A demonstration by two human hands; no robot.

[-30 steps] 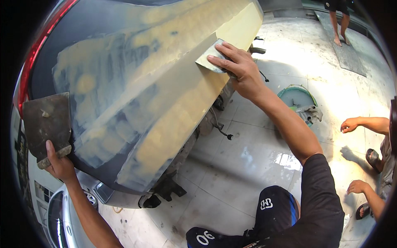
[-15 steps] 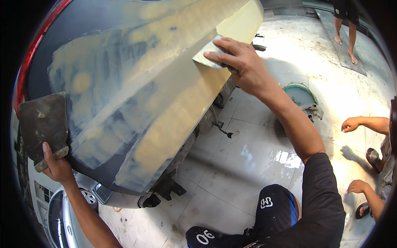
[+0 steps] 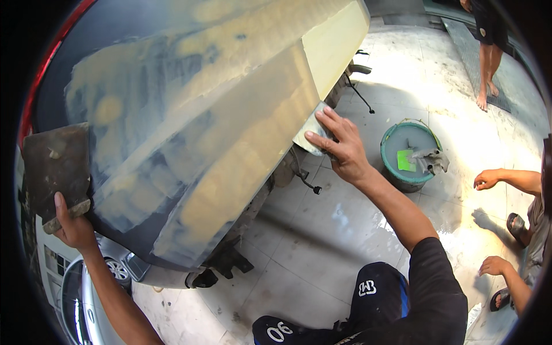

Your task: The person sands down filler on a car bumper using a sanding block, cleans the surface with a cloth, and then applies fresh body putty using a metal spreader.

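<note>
Ahead of me is a dark car body panel (image 3: 138, 167) patched with sanded yellow and grey filler. A smooth, pale yellow coat of putty (image 3: 334, 53) covers its far right end, with a sharp border on the left. My right hand (image 3: 344, 148) grips a thin, pale putty spreader (image 3: 311, 133) at the panel's lower edge, just below that coat. Over at the left, my left hand (image 3: 75, 225) holds a dark, square putty board (image 3: 57, 164) by its thick near edge. A small dab of putty (image 3: 54, 153) sits on the board.
A green-rimmed bucket (image 3: 384, 150) of cloudy water stands on the tiled floor (image 3: 322, 230), a grey rag at its rim. Wires and brackets (image 3: 230, 261) hang under the panel. Another person's hands (image 3: 489, 179) are at the right; someone's bare legs (image 3: 489, 69) show beyond. A silver car (image 3: 92, 299) is lower left.
My right hand has drawn the spreader down from the panel's face to its lower edge, extending the pale coat's left border. The bucket is now uncovered. The far person's legs have shifted.
</note>
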